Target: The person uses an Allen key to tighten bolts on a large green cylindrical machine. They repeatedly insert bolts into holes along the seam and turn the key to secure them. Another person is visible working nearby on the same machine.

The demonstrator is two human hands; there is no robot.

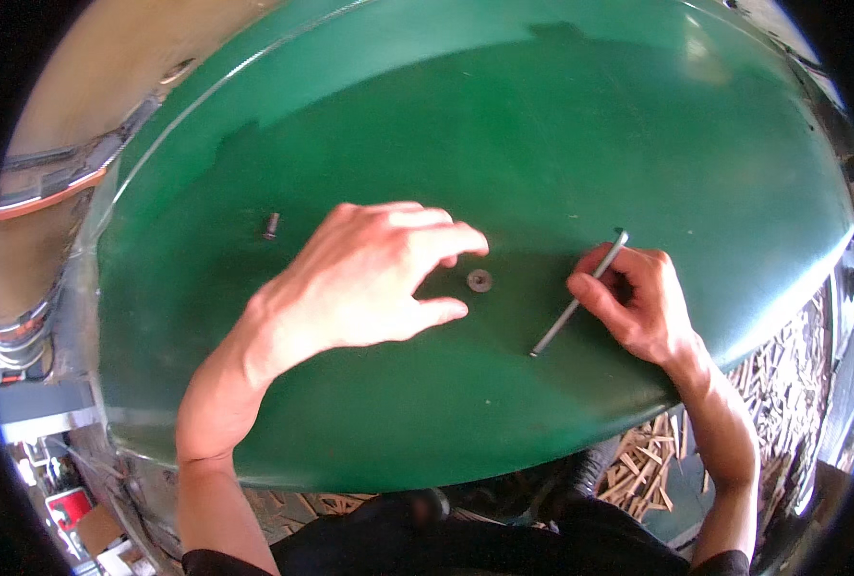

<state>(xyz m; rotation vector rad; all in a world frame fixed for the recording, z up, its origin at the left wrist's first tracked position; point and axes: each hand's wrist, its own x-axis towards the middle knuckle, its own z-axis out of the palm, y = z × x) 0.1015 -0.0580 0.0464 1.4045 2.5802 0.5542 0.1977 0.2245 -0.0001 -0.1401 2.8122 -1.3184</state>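
My left hand hovers over the green surface, thumb and fingers parted with nothing between them. Just beyond its fingertips lies a small round metal washer with a dark centre hole. On the right, my right hand grips a thin grey metal rod between thumb and fingers. The rod slants from upper right to lower left, its lower end near the surface. Whether that end touches, I cannot tell. A small bolt rests on the green surface to the left of my left hand.
Wood offcuts are heaped on the floor beyond the green surface's right and near edges. Brown curved casing with bands stands at the far left. A red box and other clutter are at the lower left.
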